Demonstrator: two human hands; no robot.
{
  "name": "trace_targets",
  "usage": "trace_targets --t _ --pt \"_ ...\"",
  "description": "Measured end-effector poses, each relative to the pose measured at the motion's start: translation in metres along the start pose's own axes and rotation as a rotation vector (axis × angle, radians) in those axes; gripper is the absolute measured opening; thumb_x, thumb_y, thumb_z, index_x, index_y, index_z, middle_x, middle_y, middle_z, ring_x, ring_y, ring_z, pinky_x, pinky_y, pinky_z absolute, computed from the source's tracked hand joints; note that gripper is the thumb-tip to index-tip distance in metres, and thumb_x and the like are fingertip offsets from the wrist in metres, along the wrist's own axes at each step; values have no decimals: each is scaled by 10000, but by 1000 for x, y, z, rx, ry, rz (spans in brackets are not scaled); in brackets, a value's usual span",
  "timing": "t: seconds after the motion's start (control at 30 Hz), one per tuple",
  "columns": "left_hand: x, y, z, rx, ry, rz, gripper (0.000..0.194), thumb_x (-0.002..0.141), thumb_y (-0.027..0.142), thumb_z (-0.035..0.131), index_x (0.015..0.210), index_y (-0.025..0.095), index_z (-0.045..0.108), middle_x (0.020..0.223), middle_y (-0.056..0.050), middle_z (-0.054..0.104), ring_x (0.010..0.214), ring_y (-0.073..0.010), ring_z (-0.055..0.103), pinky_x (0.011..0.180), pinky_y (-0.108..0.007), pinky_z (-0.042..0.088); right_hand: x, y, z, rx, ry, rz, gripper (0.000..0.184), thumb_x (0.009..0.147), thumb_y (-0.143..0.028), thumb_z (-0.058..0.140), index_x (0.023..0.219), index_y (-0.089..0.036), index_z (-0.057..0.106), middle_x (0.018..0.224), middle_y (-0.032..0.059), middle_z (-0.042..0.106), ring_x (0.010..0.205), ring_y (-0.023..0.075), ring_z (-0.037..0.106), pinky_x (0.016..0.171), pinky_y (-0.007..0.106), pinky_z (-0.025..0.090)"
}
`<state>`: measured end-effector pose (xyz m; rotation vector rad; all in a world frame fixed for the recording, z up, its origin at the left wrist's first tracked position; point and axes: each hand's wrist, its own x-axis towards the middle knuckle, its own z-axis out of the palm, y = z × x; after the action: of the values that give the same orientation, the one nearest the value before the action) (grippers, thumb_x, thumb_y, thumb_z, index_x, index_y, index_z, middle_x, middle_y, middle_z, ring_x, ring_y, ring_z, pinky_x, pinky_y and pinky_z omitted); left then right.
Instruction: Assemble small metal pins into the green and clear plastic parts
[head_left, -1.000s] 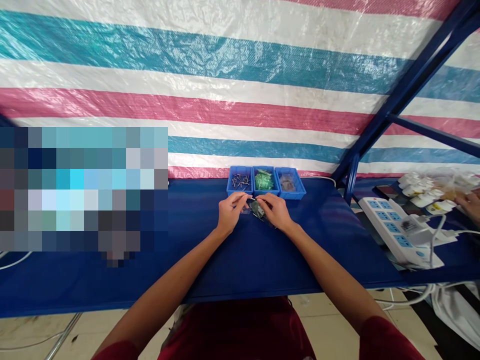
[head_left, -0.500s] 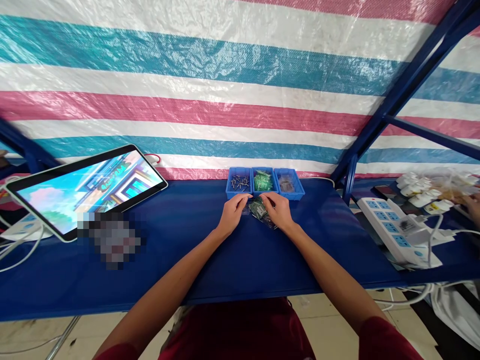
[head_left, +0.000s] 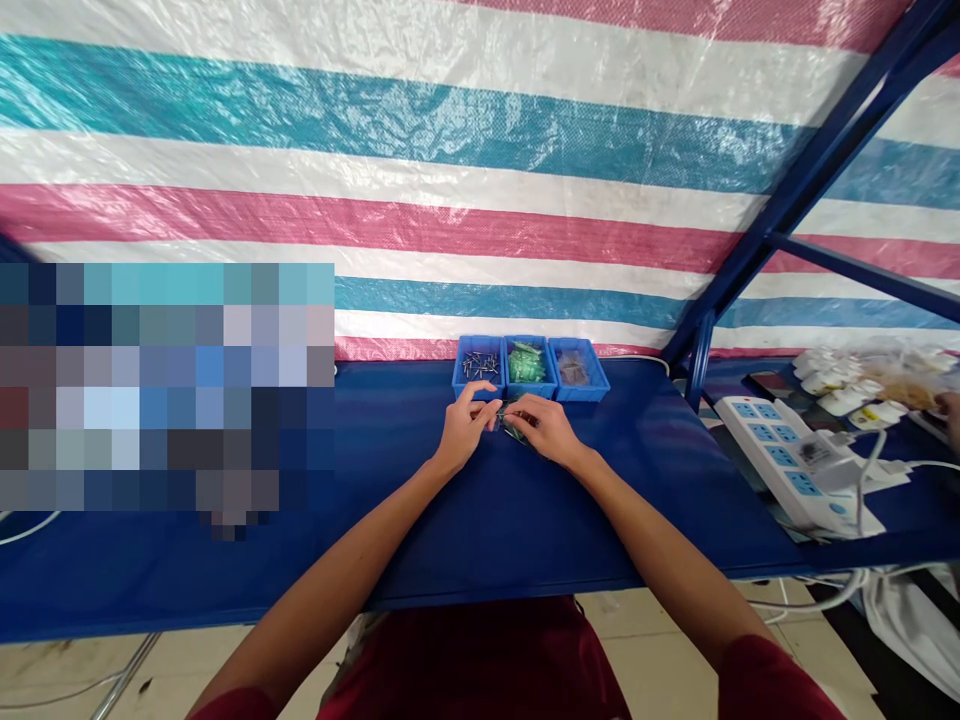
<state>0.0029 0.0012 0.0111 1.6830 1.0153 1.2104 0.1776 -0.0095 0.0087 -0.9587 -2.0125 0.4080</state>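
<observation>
My left hand (head_left: 463, 430) is in front of the left blue bin, index finger raised and thumb closed against the other fingers. Whatever it pinches is too small to make out. Facing it, my right hand (head_left: 553, 430) has thumb and fingertips pressed together on something thin and small that I cannot name. Beneath and between the hands lies a small pile of clear and greenish plastic packets (head_left: 514, 433), mostly hidden by the right hand. Just behind stand three blue bins: one with loose metal pins or screws (head_left: 480, 364), one with green packets (head_left: 527, 364), one with clear packets (head_left: 574, 368).
A white power strip (head_left: 784, 450) with plugs and cables sits at the right. Beyond it are several white bottles (head_left: 840, 380) and part of another person's hand (head_left: 951, 415). A blue metal frame (head_left: 795, 180) slants upward there. The left side is blurred out by pixelation.
My right hand has shifted from over the packets to a pinch close to my left fingers, covering more of the pile. My left index finger has lifted.
</observation>
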Motion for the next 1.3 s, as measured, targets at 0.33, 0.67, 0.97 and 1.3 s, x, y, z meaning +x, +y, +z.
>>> trace_targets --t 0.33,0.67,0.97,1.3 --pt "3 -9 -2 89 56 97 261 836 410 578 807 153 619 667 2 578 525 -90 479 523 -202 403 3 -1 -8 -94 129 52 292 947 -382 450 827 -185 628 712 36 586 637 146 531 617 259 428" --pt "1 -7 -2 128 127 100 335 872 407 539 661 150 580 531 36 500 456 -73 442 495 -193 374 1 0 -3 -54 121 35 247 932 -379 481 874 -193 631 733 32 598 638 143 545 607 254 437" --pt "1 -7 0 17 177 120 242 814 383 634 812 151 703 688 -20 674 480 -88 511 493 -210 428 2 -4 -5 -67 127 44 277 962 -340 421 828 -182 603 721 30 592 646 139 543 636 252 424" --pt "-1 -2 1 -75 133 82 244 839 385 607 873 154 678 756 -38 700 514 -99 583 477 -203 439 1 0 1 -79 67 68 343 958 -390 412 855 -180 663 785 58 677 713 162 615 681 263 451"
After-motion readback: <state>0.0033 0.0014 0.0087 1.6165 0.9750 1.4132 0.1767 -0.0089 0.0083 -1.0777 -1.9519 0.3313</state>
